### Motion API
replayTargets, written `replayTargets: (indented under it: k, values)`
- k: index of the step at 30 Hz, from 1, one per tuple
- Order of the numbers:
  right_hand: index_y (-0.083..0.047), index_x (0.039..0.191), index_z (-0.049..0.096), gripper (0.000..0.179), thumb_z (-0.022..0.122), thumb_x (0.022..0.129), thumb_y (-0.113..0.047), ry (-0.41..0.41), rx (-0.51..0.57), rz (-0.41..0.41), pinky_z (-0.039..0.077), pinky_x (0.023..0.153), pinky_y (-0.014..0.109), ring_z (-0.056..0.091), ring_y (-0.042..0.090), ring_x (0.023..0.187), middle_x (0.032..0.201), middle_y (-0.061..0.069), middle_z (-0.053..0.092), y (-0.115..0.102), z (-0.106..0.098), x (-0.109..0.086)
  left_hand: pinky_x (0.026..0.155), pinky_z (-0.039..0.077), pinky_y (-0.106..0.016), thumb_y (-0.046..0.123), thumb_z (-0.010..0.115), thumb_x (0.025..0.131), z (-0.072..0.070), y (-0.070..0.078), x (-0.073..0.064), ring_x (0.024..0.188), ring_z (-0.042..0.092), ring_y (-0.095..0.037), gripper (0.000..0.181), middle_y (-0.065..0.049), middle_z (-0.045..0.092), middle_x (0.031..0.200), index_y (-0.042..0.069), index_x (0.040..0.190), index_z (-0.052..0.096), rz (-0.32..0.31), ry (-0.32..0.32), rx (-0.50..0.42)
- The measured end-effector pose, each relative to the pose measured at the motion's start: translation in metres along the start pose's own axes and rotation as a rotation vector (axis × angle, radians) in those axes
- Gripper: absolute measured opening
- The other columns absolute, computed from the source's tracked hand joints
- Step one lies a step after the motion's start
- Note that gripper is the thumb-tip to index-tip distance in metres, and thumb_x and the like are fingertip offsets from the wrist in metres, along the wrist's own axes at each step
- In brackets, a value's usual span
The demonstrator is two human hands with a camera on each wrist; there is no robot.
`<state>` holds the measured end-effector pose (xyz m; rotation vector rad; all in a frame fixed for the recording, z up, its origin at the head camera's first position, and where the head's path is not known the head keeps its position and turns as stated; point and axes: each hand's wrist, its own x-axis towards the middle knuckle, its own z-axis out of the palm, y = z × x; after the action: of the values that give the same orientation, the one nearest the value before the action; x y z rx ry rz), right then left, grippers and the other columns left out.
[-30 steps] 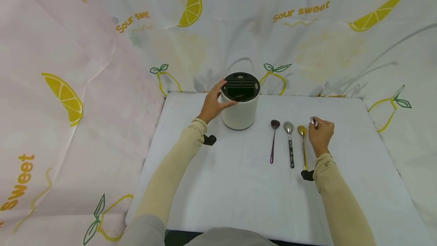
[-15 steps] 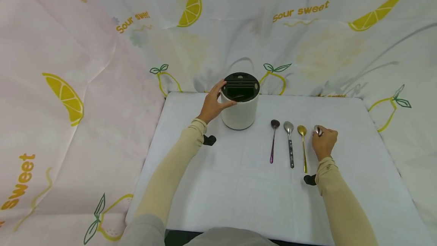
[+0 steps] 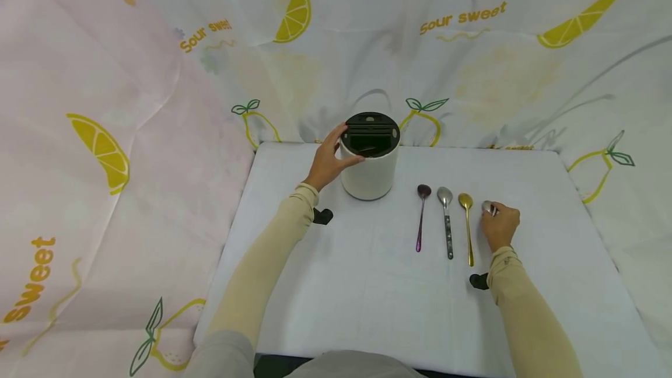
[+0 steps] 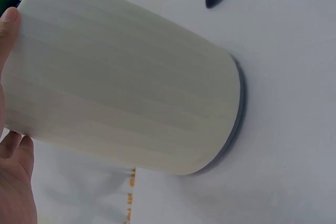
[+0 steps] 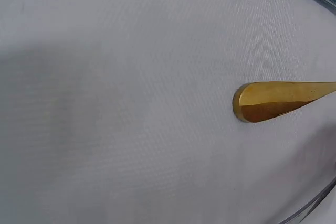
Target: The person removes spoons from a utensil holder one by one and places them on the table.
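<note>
My left hand (image 3: 326,162) grips the upper side of a white cylindrical utensil holder (image 3: 367,181), thumb and fingers spread round its rim. A black slotted lid (image 3: 367,127) tops the holder. In the left wrist view, the fingertips touch its white wall (image 4: 126,77). At the right end of a row of spoons, my right hand (image 3: 500,226) pinches a silver spoon (image 3: 487,207) near its bowl. The palm hides most of that spoon in the head view. A thin silver handle (image 5: 315,203) shows at the lower corner of the right wrist view.
Left of my right hand lie a gold spoon (image 3: 466,220), a silver spoon with a dark patterned handle (image 3: 447,220) and a purplish spoon (image 3: 421,214), roughly parallel. They rest on the white tabletop (image 3: 367,284). A lemon-print cloth (image 3: 336,63) hangs behind the table.
My right hand has moved nearer to me and slightly right with the silver spoon, away from the gold one. The left hand and utensil holder have stayed in place.
</note>
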<state>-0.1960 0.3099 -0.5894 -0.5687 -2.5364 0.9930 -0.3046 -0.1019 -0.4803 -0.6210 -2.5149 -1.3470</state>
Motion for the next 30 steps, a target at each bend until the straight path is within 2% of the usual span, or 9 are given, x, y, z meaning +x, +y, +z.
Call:
replayTargets:
  k: [6, 8, 19, 26, 30]
  values:
    - [0.01, 0.095, 0.064, 0.021, 0.055, 0.076, 0.005, 0.047, -0.008, 0.0, 0.04, 0.062, 0.038, 0.05, 0.032, 0.074, 0.079, 0.024, 0.057, -0.0004, 0.0002, 0.0003, 0.097, 0.031, -0.02, 0.05, 0.07, 0.062, -0.0004, -0.0003, 0.0001, 0.123, 0.022, 0.003, 0.094, 0.014, 0.02, 0.14, 0.021, 0.138, 0.024, -0.014, -0.005, -0.01]
    - [0.011, 0.094, 0.064, 0.02, 0.055, 0.076, 0.005, 0.058, -0.005, 0.0, 0.04, 0.061, 0.037, 0.05, 0.032, 0.072, 0.078, 0.024, 0.056, -0.0008, -0.0001, 0.0, 0.097, 0.032, -0.02, 0.05, 0.07, 0.062, -0.0004, 0.0001, 0.0002, 0.123, 0.022, 0.002, 0.094, 0.014, 0.021, 0.14, 0.02, 0.139, 0.024, -0.013, -0.006, -0.01]
    - [0.012, 0.097, 0.062, 0.023, 0.054, 0.078, 0.002, 0.009, 0.008, 0.052, 0.043, 0.071, 0.042, 0.05, 0.034, 0.082, 0.085, 0.025, 0.056, -0.0021, -0.0005, -0.003, 0.098, 0.031, -0.021, 0.049, 0.071, 0.063, -0.0001, -0.0003, 0.0002, 0.124, 0.022, 0.002, 0.094, 0.017, 0.019, 0.14, 0.021, 0.139, 0.024, -0.016, -0.006, -0.038]
    - [0.012, 0.099, 0.061, 0.024, 0.056, 0.078, -0.001, 0.018, -0.008, 0.086, 0.043, 0.073, 0.046, 0.05, 0.036, 0.086, 0.09, 0.026, 0.054, -0.0024, 0.0009, -0.0018, 0.098, 0.032, -0.022, 0.049, 0.071, 0.062, 0.0, -0.0013, 0.0, 0.123, 0.023, 0.002, 0.094, 0.014, 0.02, 0.141, 0.021, 0.138, 0.024, -0.003, 0.005, -0.026]
    - [0.011, 0.096, 0.062, 0.023, 0.058, 0.078, -0.003, 0.038, -0.024, 0.094, 0.041, 0.073, 0.046, 0.049, 0.037, 0.085, 0.087, 0.025, 0.055, -0.005, 0.0002, -0.0014, 0.098, 0.032, -0.025, 0.048, 0.071, 0.062, 0.0007, -0.0011, -0.0005, 0.124, 0.022, 0.002, 0.094, 0.014, 0.019, 0.141, 0.02, 0.139, 0.024, -0.009, 0.001, -0.024]
